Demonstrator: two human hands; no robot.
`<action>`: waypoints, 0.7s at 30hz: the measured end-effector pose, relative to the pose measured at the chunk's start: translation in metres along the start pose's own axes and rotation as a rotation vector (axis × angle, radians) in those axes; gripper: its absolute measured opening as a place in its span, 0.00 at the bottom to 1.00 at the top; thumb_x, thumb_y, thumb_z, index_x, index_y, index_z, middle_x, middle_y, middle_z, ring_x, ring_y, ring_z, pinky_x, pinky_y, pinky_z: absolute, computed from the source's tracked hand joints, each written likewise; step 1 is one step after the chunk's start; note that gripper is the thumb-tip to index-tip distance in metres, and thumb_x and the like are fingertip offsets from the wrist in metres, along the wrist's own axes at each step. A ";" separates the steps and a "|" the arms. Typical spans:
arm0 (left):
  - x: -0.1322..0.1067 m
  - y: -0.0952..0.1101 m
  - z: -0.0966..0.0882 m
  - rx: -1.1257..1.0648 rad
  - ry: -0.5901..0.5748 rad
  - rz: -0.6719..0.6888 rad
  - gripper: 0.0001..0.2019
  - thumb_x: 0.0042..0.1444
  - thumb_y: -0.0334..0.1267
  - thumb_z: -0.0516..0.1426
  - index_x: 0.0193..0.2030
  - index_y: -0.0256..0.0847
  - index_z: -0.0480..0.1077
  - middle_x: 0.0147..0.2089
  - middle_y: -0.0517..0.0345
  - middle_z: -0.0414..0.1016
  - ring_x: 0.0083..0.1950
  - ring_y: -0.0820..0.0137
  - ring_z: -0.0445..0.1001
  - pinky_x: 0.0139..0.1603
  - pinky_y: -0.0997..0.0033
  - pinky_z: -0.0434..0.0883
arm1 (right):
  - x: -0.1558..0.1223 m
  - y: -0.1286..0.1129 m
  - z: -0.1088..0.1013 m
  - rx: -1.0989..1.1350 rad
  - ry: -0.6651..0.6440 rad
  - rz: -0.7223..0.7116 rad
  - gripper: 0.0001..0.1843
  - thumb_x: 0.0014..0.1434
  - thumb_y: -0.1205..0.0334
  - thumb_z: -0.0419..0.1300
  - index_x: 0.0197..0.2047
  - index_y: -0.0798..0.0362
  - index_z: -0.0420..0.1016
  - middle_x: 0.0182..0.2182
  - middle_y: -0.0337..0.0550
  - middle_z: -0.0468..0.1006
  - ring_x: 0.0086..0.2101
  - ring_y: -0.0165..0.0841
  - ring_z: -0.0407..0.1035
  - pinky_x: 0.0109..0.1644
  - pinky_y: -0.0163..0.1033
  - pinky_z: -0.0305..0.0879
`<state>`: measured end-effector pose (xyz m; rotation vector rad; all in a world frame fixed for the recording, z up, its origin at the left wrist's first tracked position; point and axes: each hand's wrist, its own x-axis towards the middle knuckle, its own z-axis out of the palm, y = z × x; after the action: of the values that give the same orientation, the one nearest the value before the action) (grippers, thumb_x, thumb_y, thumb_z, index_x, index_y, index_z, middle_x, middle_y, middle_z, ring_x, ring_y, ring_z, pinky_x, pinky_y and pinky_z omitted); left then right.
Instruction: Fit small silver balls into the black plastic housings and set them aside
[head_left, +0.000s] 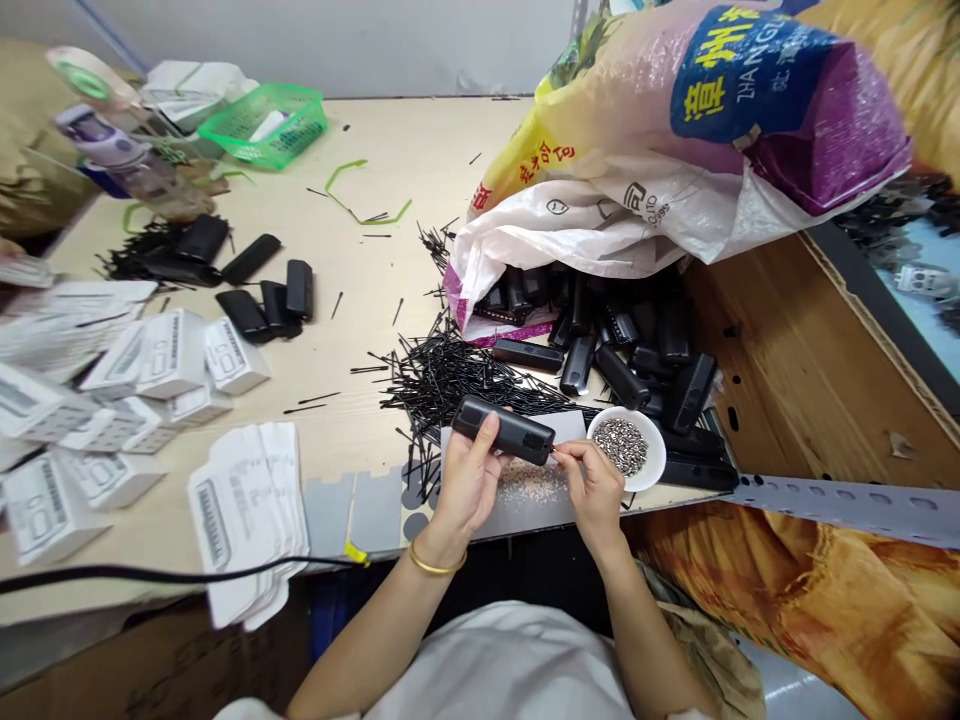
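Note:
My left hand (472, 470) is closed around a black oblong plastic device (504, 428) with a perforated patch near its right end. At that right end, my right hand (592, 485) is in a pinch; whatever sits between its fingertips is too small to make out. Under both hands lies a grey sheet (517, 515) strewn with tiny light grains. A white bowl (654, 465) of small shiny metal pieces stands just right of my right hand. Behind the device spreads a heap of thin black sticks (457, 375) with thicker ends.
More black devices (619, 375) spill from a large printed sack (600, 215) beside a cardboard box (840, 370). White cartons (169, 355) and flat folded cartons (251, 510) lie left. Farther back are a green basket (262, 125) and a green strap (349, 205). A black cable (172, 572) crosses the front edge.

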<state>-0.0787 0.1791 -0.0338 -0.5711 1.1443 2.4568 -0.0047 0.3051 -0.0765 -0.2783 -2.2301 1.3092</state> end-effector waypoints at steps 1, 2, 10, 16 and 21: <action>-0.001 0.000 0.000 0.012 -0.003 0.014 0.16 0.46 0.35 0.67 0.40 0.34 0.70 0.40 0.51 0.75 0.42 0.66 0.77 0.46 0.65 0.75 | 0.002 -0.001 -0.003 -0.016 -0.031 -0.033 0.15 0.66 0.58 0.53 0.31 0.56 0.72 0.28 0.41 0.73 0.30 0.26 0.68 0.37 0.29 0.63; -0.001 0.000 0.000 0.024 -0.003 0.022 0.17 0.44 0.35 0.68 0.40 0.34 0.70 0.40 0.50 0.76 0.43 0.65 0.77 0.47 0.65 0.74 | 0.004 -0.001 -0.006 -0.022 -0.069 -0.050 0.15 0.67 0.58 0.53 0.31 0.56 0.72 0.28 0.41 0.73 0.30 0.26 0.68 0.36 0.29 0.63; 0.000 0.000 -0.007 0.034 0.094 -0.080 0.03 0.56 0.28 0.59 0.38 0.33 0.70 0.40 0.50 0.77 0.41 0.66 0.78 0.47 0.61 0.76 | -0.013 0.005 0.014 0.204 -0.067 0.243 0.17 0.63 0.53 0.55 0.31 0.58 0.72 0.24 0.41 0.71 0.25 0.25 0.66 0.32 0.29 0.63; 0.004 0.004 -0.005 0.008 0.134 -0.123 0.07 0.62 0.27 0.51 0.38 0.31 0.71 0.41 0.47 0.76 0.42 0.64 0.78 0.44 0.62 0.77 | -0.022 -0.002 0.031 0.379 0.035 0.356 0.14 0.59 0.54 0.59 0.39 0.58 0.73 0.31 0.44 0.73 0.31 0.27 0.69 0.34 0.29 0.68; 0.003 0.021 -0.005 -0.001 0.100 -0.064 0.07 0.60 0.29 0.55 0.43 0.35 0.71 0.43 0.48 0.77 0.45 0.61 0.78 0.43 0.62 0.77 | -0.022 0.000 0.018 0.517 0.032 0.381 0.15 0.58 0.57 0.59 0.44 0.58 0.70 0.33 0.44 0.74 0.31 0.26 0.70 0.34 0.28 0.71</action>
<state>-0.0908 0.1636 -0.0252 -0.7265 1.1439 2.3987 0.0043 0.2825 -0.0907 -0.5370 -1.7793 2.0063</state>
